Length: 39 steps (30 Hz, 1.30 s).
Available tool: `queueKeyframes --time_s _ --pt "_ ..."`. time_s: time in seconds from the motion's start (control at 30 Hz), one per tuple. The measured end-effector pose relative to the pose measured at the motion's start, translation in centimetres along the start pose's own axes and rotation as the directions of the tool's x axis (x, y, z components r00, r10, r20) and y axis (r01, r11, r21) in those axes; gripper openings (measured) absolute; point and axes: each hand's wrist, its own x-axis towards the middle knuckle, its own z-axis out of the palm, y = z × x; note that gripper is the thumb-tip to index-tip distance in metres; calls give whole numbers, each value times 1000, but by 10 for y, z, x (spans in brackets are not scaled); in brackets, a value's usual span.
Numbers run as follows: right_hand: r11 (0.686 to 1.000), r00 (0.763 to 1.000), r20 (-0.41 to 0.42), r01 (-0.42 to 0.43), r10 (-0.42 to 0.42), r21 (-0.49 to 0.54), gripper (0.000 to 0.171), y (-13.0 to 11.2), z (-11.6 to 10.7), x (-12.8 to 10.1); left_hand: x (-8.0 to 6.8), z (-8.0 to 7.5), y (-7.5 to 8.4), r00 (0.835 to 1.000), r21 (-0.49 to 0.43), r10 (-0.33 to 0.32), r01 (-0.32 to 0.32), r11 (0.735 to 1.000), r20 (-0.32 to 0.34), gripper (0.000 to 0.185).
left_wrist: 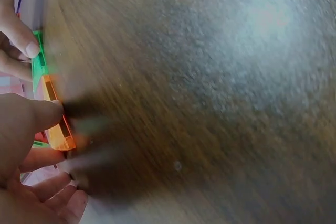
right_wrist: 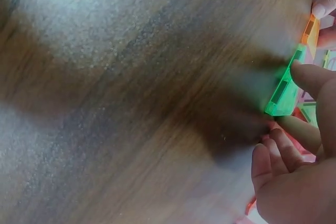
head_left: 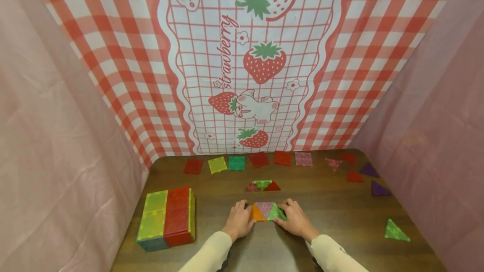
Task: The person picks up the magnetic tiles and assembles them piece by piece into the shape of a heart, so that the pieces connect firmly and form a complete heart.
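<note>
Three translucent magnetic triangle tiles lie edge to edge in a row in the head view: an orange tile point(head_left: 259, 214), a pink tile point(head_left: 264, 207) in the middle and a green tile point(head_left: 275, 212). My left hand point(head_left: 239, 220) pinches the orange end between thumb and fingers. At the opposite end, my right hand point(head_left: 298, 221) pinches the green tile. Both wrist views show the thumbs on the near edges of the orange tile point(left_wrist: 62, 135) and the green tile point(right_wrist: 283, 95). Just beyond the row lies a similar strip with a green triangle point(head_left: 262, 185) between pink and red ones.
A block of yellow, red and blue tiles point(head_left: 177, 217) stands at the left. Several square tiles point(head_left: 236, 163) line the table's back edge. Red, pink and purple triangles point(head_left: 379, 189) are scattered at the back right, and a lone green triangle point(head_left: 395, 231) lies at the right.
</note>
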Motion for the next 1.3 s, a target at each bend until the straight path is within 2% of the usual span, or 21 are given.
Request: queueKeyframes --time_s 0.13,0.23,0.3,0.4,0.43,0.5,0.57,0.67,0.77,0.9,1.03,1.2,1.3 --pt "1000 1000 -26 -14 14 27 47 0 1 -1 2 2 1 999 -123 -32 31 992 -4 42" --pt "998 997 -71 -3 8 70 47 1 4 -3 2 5 1 998 -258 -57 46 965 -37 35" --pt "994 994 -108 -4 16 110 46 1 5 -3 3 5 0 995 -350 -62 33 936 -72 28" --pt "989 986 -162 -14 39 150 47 3 6 -3 5 2 0 991 -506 -73 6 863 -112 25" --pt "988 983 -179 -10 37 154 46 3 5 -3 6 1 0 989 -541 -73 -6 841 -125 26" --pt "987 978 -205 -3 36 159 42 2 3 -1 9 -2 -1 987 -574 -86 -9 819 -138 27" --pt "990 974 -227 12 21 142 34 2 0 2 13 -6 -1 983 -551 -89 -16 835 -163 26" --pt "992 970 -243 26 5 123 22 -1 -5 11 21 -12 -3 974 -447 -77 -26 894 -212 21" --pt "995 966 -257 27 -1 98 17 -3 -10 21 30 -17 -5 964 -372 -62 -39 927 -257 12" --pt "996 964 -266 16 9 92 15 -5 -13 32 40 -22 -6 959 -337 -68 -30 941 -275 7" --pt "995 964 -265 -9 34 96 15 -6 -13 37 44 -23 -5 963 -336 -73 -19 942 -258 8" --pt "993 966 -252 -32 60 117 18 -3 -7 38 40 -17 -6 968 -345 -110 26 938 -227 9" --pt "993 957 -288 -10 43 114 19 -2 -3 37 36 -11 -8 966 -341 -136 54 938 -221 9"
